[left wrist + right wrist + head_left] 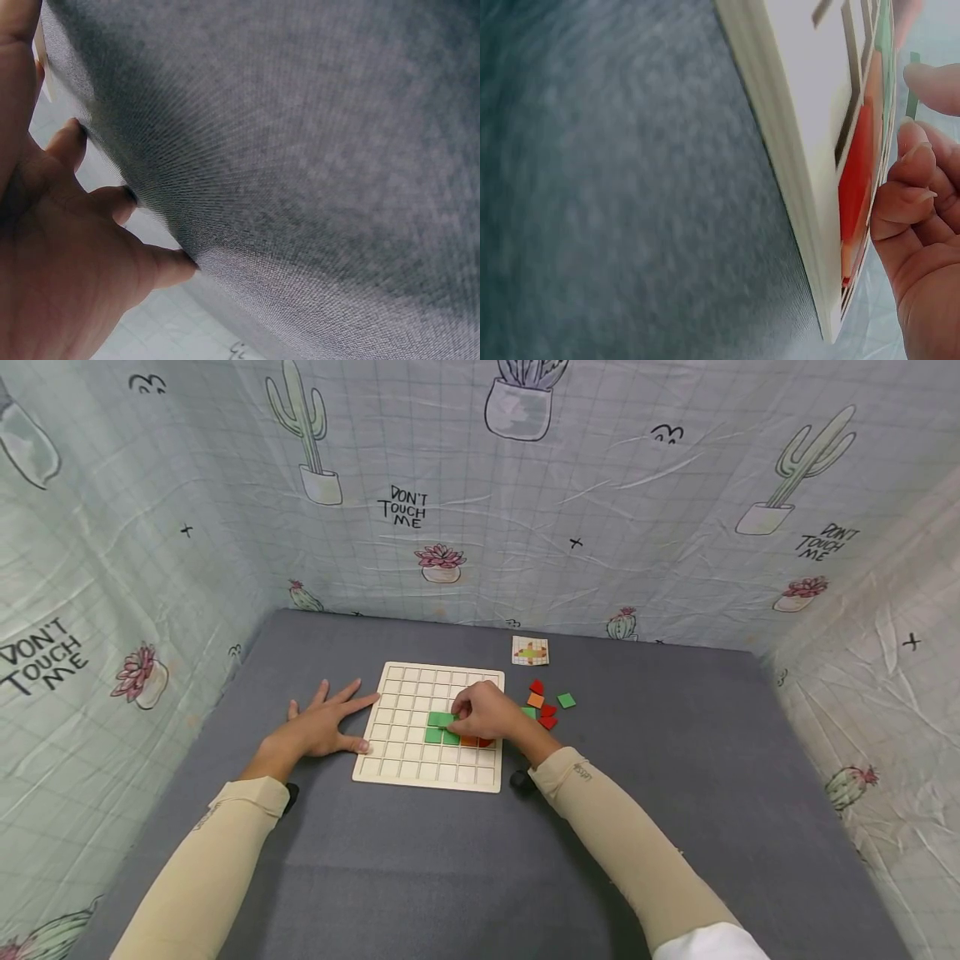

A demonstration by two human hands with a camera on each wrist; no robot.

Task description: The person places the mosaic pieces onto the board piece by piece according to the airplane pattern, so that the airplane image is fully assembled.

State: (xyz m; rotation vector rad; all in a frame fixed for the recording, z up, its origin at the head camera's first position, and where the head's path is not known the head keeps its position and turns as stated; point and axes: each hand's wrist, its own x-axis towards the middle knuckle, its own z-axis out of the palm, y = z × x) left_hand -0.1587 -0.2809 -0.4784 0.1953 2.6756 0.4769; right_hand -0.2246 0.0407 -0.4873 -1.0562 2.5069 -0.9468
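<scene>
Above the board (390, 767), your right hand (483, 710) pinches a green tile (913, 101) near the laid tiles (433, 736) — a tilted or early release could knock those askew. Your left hand (318, 729) lies spread at the left edge; pressing sideways might slide the board.

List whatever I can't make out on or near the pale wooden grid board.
Head view: some cells of the pale wooden grid board, hidden by the person's right hand.
Head view: fine details of the small square picture card, too small.
Left wrist view: part of the person's left hand, cut off by the left edge.
Right wrist view: the face of the thin green tile, edge-on and partly covered by the right hand.
</scene>
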